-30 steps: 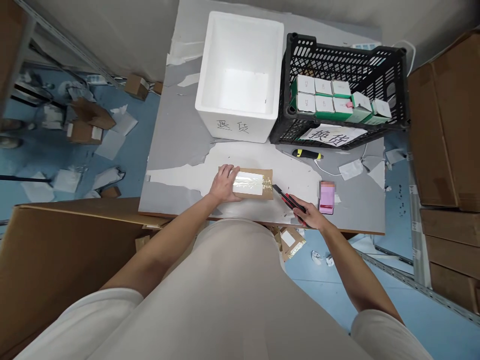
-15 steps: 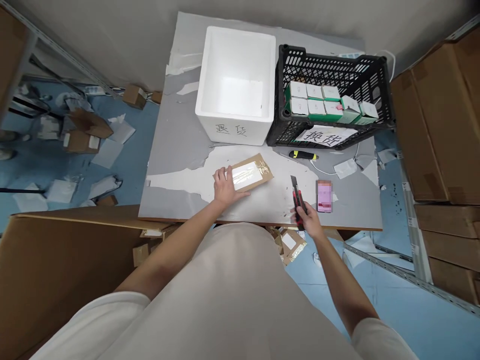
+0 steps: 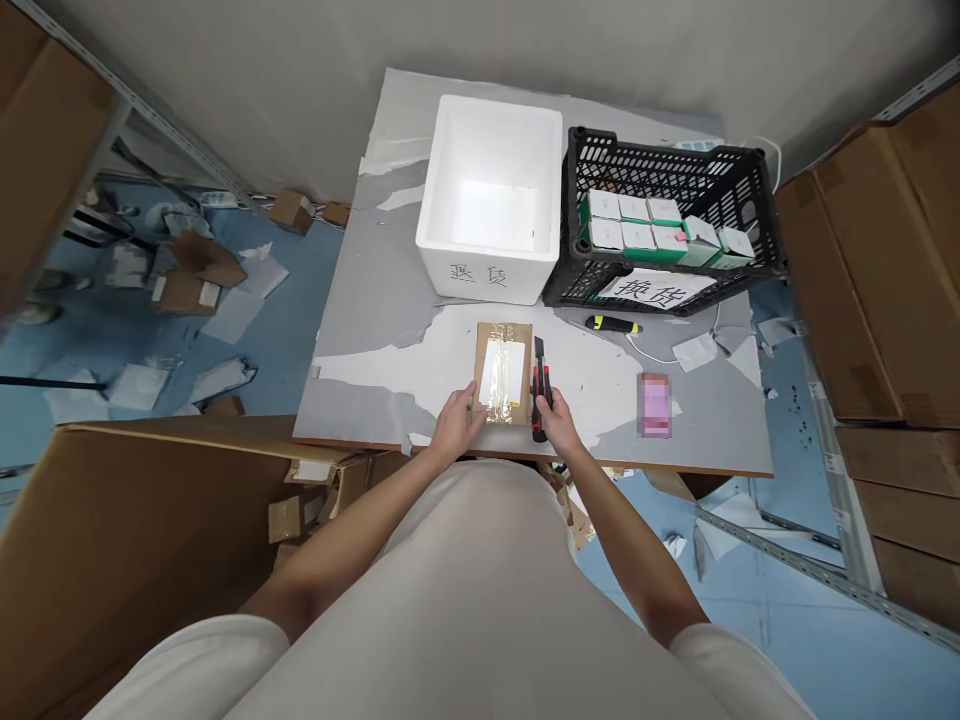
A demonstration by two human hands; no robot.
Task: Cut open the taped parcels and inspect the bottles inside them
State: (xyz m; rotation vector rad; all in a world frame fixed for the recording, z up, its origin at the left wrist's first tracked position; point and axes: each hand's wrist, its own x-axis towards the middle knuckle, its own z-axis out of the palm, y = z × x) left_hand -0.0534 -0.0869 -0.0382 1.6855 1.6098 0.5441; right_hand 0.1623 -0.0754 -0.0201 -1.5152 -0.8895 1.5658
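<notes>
A small brown cardboard box (image 3: pixel 484 345) with a white label and clear tape lies on the table near its front edge, its long side pointing away from me. My left hand (image 3: pixel 456 425) grips the box's near left corner. In my right hand (image 3: pixel 559 420) is a red and black utility knife (image 3: pixel 540 390), its blade extended and pointing away from me. The knife is close along the box's right side; whether they touch I cannot tell. A second cutter, yellow and black (image 3: pixel 613 324), lies farther back to the right.
A white foam box (image 3: pixel 480 262) stands behind the cardboard box. Right of it is a black plastic crate (image 3: pixel 675 160) holding several white and green cartons (image 3: pixel 637 235). A phone (image 3: pixel 655 405) lies on the table (image 3: pixel 720 430) at the right. A large open carton (image 3: pixel 150 530) stands at lower left.
The cardboard box has turned from slanting to nearly straight and come closer to me. My left hand has shifted to its near corner. My right hand has brought the knife left, beside the box.
</notes>
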